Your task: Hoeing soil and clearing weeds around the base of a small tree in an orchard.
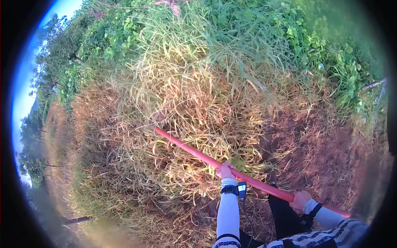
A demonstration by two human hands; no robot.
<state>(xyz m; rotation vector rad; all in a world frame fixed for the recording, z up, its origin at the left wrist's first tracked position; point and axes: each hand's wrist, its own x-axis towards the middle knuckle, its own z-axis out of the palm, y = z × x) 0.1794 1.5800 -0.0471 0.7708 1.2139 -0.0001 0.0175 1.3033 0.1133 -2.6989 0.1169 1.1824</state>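
Observation:
A long red handle (190,149) of a hand tool slants across the view, from the grass at centre left down to the lower right. My left hand (225,170) is wrapped around it near the middle. Closer to my body, my right hand (300,199) grips the same handle, and a short end sticks out past it. Dry, yellowed grass (186,102) surrounds the far end. The tool's head is lost among the blades there, so its kind cannot be told. A strapped device (242,189) with a cable sits on my left wrist.
Bare reddish soil (313,155) lies to the right of the grass. Green vines and tall grass (248,34) grow thickly along the top. Trees (34,162) stand at the left rim. My dark-trousered leg (280,214) is below the handle.

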